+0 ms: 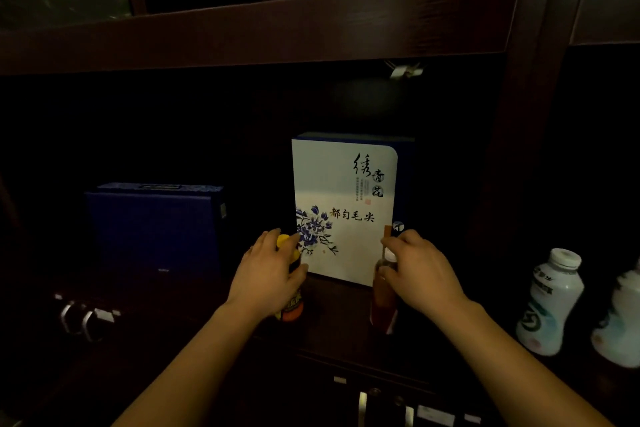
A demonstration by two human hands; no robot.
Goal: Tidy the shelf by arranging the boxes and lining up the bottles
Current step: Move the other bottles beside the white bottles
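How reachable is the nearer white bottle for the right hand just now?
Probably yes, once freed: the right hand grips the reddish bottle; nothing stands between it and the white bottle.

**Dim shelf, lit only from the front**

The picture is very dark and the back of the shelf sinks into near black. Weak light from the viewer's side catches the white floral box (346, 180), the left hand (270, 270), the right hand (419, 274) and the white bottle (550, 302). The dark blue box (156, 229) barely parts from the shadow. The yellow-capped bottle (289, 248) shows bright colour, while the amber bottle (382, 302) is murky. Metal handles (83, 319) glint faintly. Detail is soft throughout, and the shelf board (242, 35) bows from wide-angle distortion.
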